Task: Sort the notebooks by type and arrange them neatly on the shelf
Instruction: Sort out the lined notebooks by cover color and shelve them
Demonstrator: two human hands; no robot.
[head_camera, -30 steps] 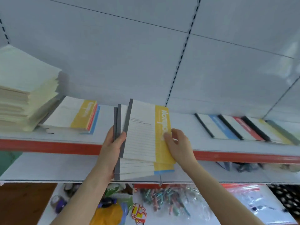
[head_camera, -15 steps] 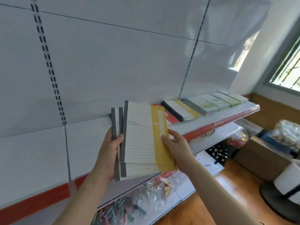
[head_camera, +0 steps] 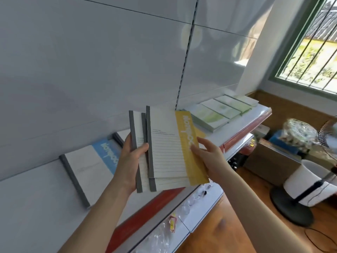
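A white shelf (head_camera: 32,207) with a red front edge runs under both hands, and a pale grey wall panel (head_camera: 91,61) stands behind it. Past the right hand the room opens to a barred window (head_camera: 313,48) and a wooden floor (head_camera: 233,221). A fan stand (head_camera: 291,212) and a cardboard box (head_camera: 271,161) are on that side too.

The left hand (head_camera: 131,157) grips a stack of notebooks (head_camera: 137,128) near the grey spines, with the thumb curled over the front. It holds the stack in the air above the shelf edge. The right hand (head_camera: 207,156) pinches the right edge of the yellow notebook (head_camera: 167,143), which is the top one of the stack. Its thumb lies on the yellow band.

Left of the left hand a blue notebook (head_camera: 87,167) lies flat on the shelf, and the left hand covers one corner of it. Beyond the right hand a row of green notebooks (head_camera: 218,112) lies side by side. The held stack hides the shelf between these. Below the arms a lower shelf (head_camera: 197,216) carries clear plastic bags (head_camera: 160,238).
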